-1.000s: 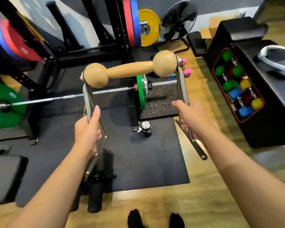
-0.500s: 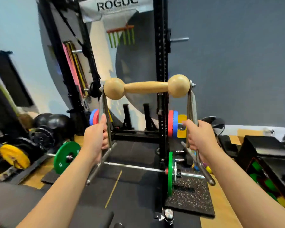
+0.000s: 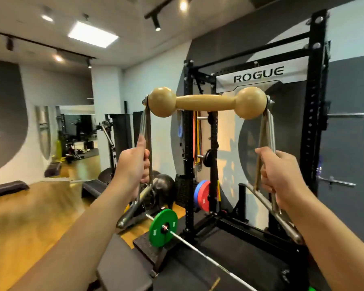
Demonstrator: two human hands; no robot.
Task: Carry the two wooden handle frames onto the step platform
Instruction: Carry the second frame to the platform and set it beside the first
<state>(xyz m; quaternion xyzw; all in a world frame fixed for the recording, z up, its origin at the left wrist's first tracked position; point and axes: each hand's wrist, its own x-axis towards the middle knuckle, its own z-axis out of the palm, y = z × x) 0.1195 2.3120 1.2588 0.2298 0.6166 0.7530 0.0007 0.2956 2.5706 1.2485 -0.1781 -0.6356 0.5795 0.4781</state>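
Note:
I hold a handle frame at chest height in front of me. Its wooden handle is a pale bar with a ball at each end, lying level across the top. Metal legs hang from both ends and end in floor rails. My left hand is shut on the left metal leg. My right hand is shut on the right metal leg. Only one wooden handle shows. A low dark step platform lies on the wooden floor at far left, and a second one lies nearer the middle.
A black power rack with a ROGUE banner stands straight ahead. A barbell with a green plate rests on a black mat below it. Red and blue plates lean by the rack. A dark bench pad sits near my left arm. Open wooden floor stretches left.
My view has risen from the floor and swung left, toward the rack and the open room. Both hands keep the same grip, and the frame stays raised in front of me.

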